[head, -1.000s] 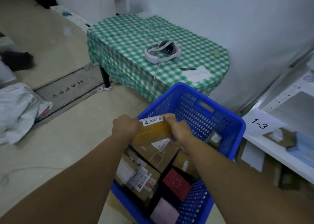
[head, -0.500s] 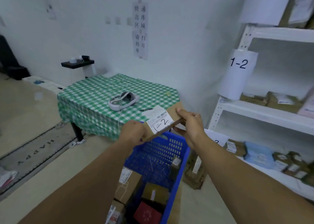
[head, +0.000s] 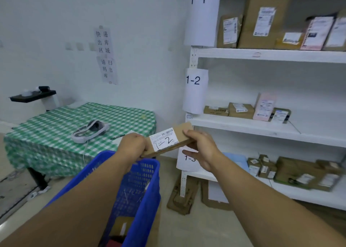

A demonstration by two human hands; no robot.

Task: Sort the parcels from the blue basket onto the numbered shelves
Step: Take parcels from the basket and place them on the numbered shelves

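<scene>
on my feed i'm holding a flat brown parcel (head: 168, 140) up in both hands, above the far rim of the blue basket (head: 148, 181) and clear of it. my left hand (head: 133, 145) is curling round the parcel's left end, fingers closed over the edge. my right hand (head: 202, 149) is pinching the right end, thumb lying on top and fingers reaching underneath. the parcel is tilting, right end higher, and its white label is facing me with "1-2" handwritten on it.

the white shelving unit (head: 262, 54) is standing to the right. paper tags are hanging on its left post: the 1-1 tag (head: 203, 14) at the top, the 1-2 tag (head: 194, 89) in the middle, and the 1-3 tag (head: 184, 164) lower down, partly hidden behind my right hand. the held parcel is showing in front of that post, between the lower two tags. a few shelved boxes (head: 241, 110) are sitting on the middle board, and more are lying on the boards above and below.

to the left, a table with a green check cloth (head: 46, 134) is carrying a white headset (head: 91, 131) and a pen (head: 117, 136). inside the basket a brown box (head: 121, 226) is just showing.
</scene>
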